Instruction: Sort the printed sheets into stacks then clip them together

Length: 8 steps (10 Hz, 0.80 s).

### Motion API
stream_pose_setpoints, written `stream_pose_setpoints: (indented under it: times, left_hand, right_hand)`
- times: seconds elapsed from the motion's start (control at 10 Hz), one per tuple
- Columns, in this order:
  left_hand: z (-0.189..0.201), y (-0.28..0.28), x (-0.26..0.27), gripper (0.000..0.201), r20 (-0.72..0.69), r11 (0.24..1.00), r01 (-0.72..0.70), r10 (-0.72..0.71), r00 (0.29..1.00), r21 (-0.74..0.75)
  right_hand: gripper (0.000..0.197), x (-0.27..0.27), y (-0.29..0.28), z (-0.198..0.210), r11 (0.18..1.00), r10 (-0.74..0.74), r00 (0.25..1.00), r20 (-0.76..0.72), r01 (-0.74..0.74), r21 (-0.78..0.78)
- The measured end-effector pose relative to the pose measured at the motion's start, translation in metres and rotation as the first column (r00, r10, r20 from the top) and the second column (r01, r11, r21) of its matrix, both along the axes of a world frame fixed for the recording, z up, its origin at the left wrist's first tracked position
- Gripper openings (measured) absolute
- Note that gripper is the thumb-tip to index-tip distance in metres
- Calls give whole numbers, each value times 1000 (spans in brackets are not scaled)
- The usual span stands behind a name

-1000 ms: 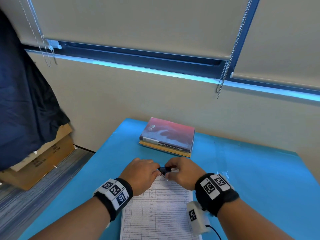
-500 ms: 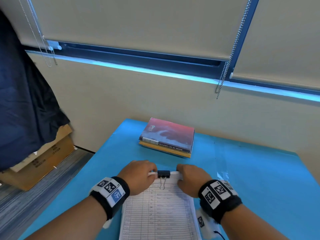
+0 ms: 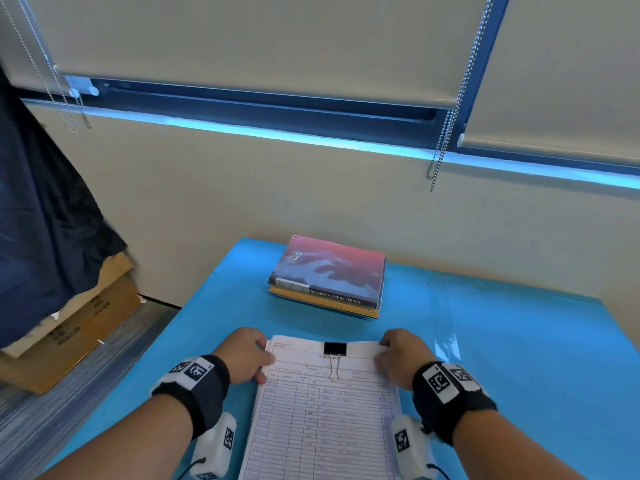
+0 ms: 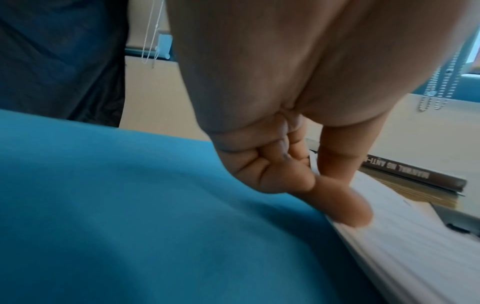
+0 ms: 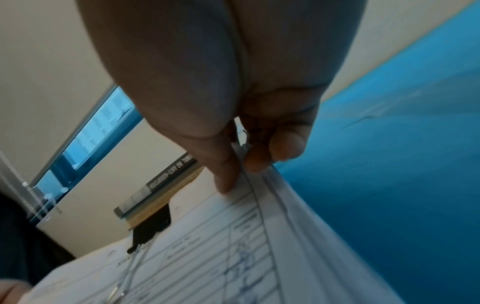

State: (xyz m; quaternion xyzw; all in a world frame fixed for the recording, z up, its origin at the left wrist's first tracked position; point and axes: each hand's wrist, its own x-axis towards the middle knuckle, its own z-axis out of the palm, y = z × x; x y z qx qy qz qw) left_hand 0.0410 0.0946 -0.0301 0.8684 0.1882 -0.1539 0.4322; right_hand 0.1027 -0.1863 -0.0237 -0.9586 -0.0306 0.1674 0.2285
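Observation:
A stack of printed stock-card sheets (image 3: 325, 410) lies on the blue table (image 3: 519, 358) in front of me. A black binder clip (image 3: 335, 348) sits on the middle of its top edge, with a wire handle folded down over the page. My left hand (image 3: 247, 355) grips the stack's top left corner, thumb on top (image 4: 335, 170) and fingers curled under the edge. My right hand (image 3: 398, 355) pinches the top right corner, thumb above and fingers below the sheets (image 5: 259, 216). The clip (image 5: 150, 228) also shows in the right wrist view.
Two stacked books (image 3: 329, 275) lie at the table's far edge, just beyond the sheets. A cardboard box (image 3: 69, 327) stands on the floor to the left under dark hanging cloth (image 3: 41, 220). Blind chains (image 3: 446, 133) hang by the wall.
Both hands have let go of the clip at the top centre and moved apart to the stack's two top corners. The clip stays on the sheets.

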Motion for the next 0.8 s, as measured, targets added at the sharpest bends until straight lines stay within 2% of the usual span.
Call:
stream_pose_setpoints:
  times: [0.2, 0.4, 0.5, 0.6, 0.7, 0.8]
  left_hand:
    - [3, -1, 31, 18, -14, 961, -174, 175, 984, -214]
    - [9, -1, 37, 27, -36, 848, -254, 268, 963, -466]
    - [13, -1, 34, 28, -43, 812, -260, 280, 959, -522]
    - [15, -2, 27, 25, -19, 816, -258, 291, 957, -518]
    - [18, -1, 19, 21, 34, 852, -238, 286, 958, -467]
    - [18, -1, -1, 17, 64, 889, -219, 266, 962, -402]
  right_hand:
    - [15, 37, 5, -10, 991, -127, 992, 15, 126, 41]
    - [10, 61, 3, -18, 966, -240, 970, 26, 237, 100]
    - [9, 66, 2, -21, 952, -276, 960, 43, 267, 148]
    - [13, 59, 0, -21, 936, -288, 956, 52, 270, 226]
    - [12, 46, -5, -9, 910, -290, 956, 43, 261, 322]
    - [16, 9, -20, 0, 854, -305, 952, 8, 270, 445]
